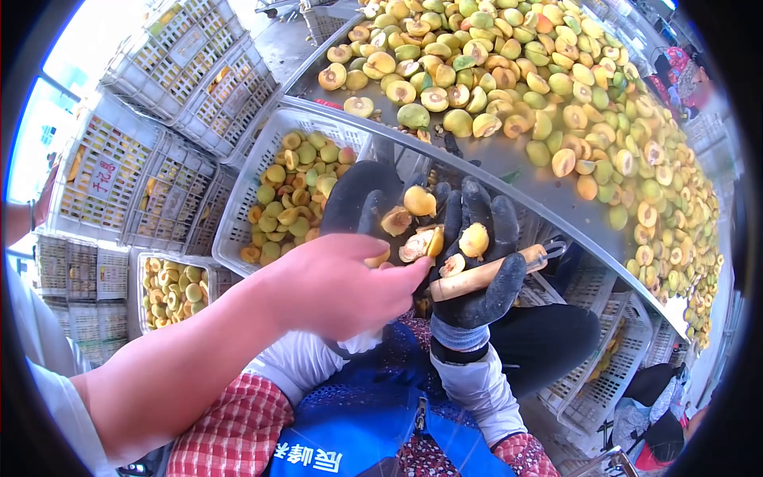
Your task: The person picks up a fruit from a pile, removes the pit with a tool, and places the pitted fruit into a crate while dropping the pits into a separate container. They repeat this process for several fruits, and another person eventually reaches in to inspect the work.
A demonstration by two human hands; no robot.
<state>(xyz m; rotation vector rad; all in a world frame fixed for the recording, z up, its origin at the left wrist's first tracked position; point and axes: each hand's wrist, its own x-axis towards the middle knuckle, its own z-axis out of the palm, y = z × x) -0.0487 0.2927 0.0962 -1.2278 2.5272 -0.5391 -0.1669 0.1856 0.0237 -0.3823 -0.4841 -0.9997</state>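
Note:
My left hand (pixel 354 195), in a black glove, is cupped around peach halves (pixel 420 201), partly hidden by another person's arm. My right hand (pixel 497 226), also gloved, lies palm up. Its thumb presses a wooden-handled tool (pixel 485 275) with a metal loop at one end against the palm, and a small yellow peach piece (pixel 474 240) rests on the fingers. Between my hands are an opened peach half (pixel 417 245) with a pale inside and a small cut piece (pixel 453 265). The other person's bare hand (pixel 342 278) reaches in from the left, fingertips at these pieces.
A metal table (pixel 509 171) heaped with peach halves (pixel 524 56) spans the far side. A white crate (pixel 230 215) of halves stands at my left, with a smaller filled crate (pixel 211 298) nearby. Stacked crates (pixel 111 167) rise beyond. More crates (pixel 592 381) sit under the table.

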